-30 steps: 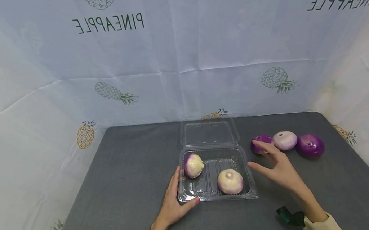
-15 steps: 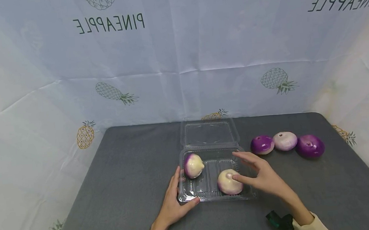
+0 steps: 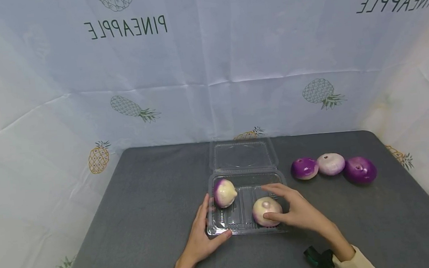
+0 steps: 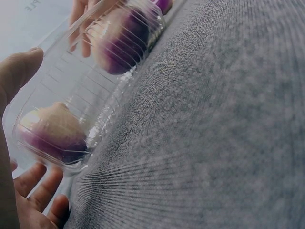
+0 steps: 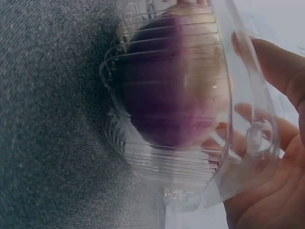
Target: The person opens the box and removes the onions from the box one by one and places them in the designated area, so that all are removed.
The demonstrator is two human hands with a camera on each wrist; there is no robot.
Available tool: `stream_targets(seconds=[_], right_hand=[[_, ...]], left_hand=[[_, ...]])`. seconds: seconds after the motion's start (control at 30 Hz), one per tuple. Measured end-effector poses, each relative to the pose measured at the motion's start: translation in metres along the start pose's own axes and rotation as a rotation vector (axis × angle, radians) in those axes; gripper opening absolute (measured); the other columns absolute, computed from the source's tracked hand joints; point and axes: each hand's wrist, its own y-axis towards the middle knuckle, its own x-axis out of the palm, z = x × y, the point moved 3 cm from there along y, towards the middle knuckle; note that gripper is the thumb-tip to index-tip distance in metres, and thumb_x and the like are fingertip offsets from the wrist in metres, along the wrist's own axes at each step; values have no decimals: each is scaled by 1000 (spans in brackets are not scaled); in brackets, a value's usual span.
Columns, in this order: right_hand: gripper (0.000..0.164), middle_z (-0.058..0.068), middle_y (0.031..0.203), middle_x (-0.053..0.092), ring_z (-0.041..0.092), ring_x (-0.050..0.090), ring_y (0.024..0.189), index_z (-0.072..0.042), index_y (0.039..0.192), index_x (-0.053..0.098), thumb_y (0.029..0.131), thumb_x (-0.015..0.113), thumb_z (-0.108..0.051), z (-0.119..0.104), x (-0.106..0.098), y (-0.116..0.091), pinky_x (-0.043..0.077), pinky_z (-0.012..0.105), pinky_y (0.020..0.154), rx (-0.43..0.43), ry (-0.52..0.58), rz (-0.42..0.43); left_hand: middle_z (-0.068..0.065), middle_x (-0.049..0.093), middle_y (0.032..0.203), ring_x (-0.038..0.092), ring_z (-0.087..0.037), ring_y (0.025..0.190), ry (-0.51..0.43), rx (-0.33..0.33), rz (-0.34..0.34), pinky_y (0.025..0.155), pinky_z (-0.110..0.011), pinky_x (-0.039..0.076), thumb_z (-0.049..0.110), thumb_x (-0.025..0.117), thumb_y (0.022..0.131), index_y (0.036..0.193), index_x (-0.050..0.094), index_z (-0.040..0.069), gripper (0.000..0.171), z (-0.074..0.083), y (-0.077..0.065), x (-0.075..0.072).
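Note:
An open clear plastic clamshell box (image 3: 245, 230) lies on the grey table, its lid (image 3: 242, 153) folded back. Inside, a purple-and-cream onion (image 3: 225, 193) leans at the left, and another onion (image 3: 260, 210) sits at the near right with its pale tip up. My left hand (image 3: 199, 234) rests along the box's left side, fingers straight, thumb at the near rim. Over the right onion, my right hand (image 3: 300, 209) is spread, its thumb overlapping the onion and its fingers reaching past the far side. The right wrist view shows that onion (image 5: 167, 86) through the ribbed wall.
On the table to the right stand a purple onion (image 3: 304, 168), a whitish onion (image 3: 330, 164) and a darker purple onion (image 3: 360, 170) in a row. A pineapple-print curtain (image 3: 208, 58) hangs behind the grey tabletop (image 3: 158, 189).
My right hand has come left from in front of the loose onions to over the right onion in the box, then slightly lower and nearer. My left hand has stayed still.

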Motion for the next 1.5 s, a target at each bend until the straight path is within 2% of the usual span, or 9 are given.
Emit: stream_targets(seconds=[0.13,0.4,0.63,0.73,0.87,0.97,1.3,1.5], right_hand=[[69,9,136,65,30,63,125,-8,139,61,79,89,-26,-1,1,2,54,48,97,-3,-27,-17],[72,10,136,64,29,63,124,-4,139,62,79,89,-31,-4,-1,6,53,50,97,10,-56,-72],[79,20,139,61,44,57,129,1,139,60,79,87,-43,-7,-2,9,47,63,100,78,-89,-169],[76,19,133,65,41,59,126,1,134,63,78,88,-43,-8,-1,11,49,59,100,71,-130,-184],[67,10,122,71,31,63,115,-3,126,69,78,87,-46,-7,3,12,53,50,94,36,-184,-182],[65,8,121,71,28,63,113,-6,125,70,78,86,-49,-8,6,12,54,48,91,28,-193,-174],[76,14,131,67,35,63,121,-4,134,64,76,88,-46,-11,12,12,53,55,96,67,-179,-176],[75,3,122,63,17,64,104,-8,134,62,73,92,-37,-11,14,12,56,42,87,52,-181,-147]], left_hand=[[-17,49,152,57,-23,122,-4,-2,-3,95,-27,52,31,89,73,163,23,7,114,0,0,0],[-16,49,152,56,-20,122,-4,2,-2,93,-27,52,31,88,73,163,23,8,114,-1,2,0],[-16,49,152,56,-21,122,-6,-3,-4,93,-28,53,31,89,73,163,23,8,114,0,2,-1],[-16,49,152,56,-22,122,-6,-6,-4,92,-27,52,31,89,73,163,23,8,114,0,2,0],[-15,49,152,56,-23,121,-6,0,-5,89,-26,51,31,89,73,163,23,7,113,0,2,0],[-16,49,152,56,-24,121,-9,4,-7,89,-26,51,31,89,73,163,23,7,113,0,2,0],[-17,49,152,56,-23,122,-6,-3,-13,94,-28,52,30,88,74,163,22,7,114,1,1,0],[-17,48,152,55,-23,123,-7,0,-14,93,-27,51,29,88,74,163,22,6,113,1,0,0]])
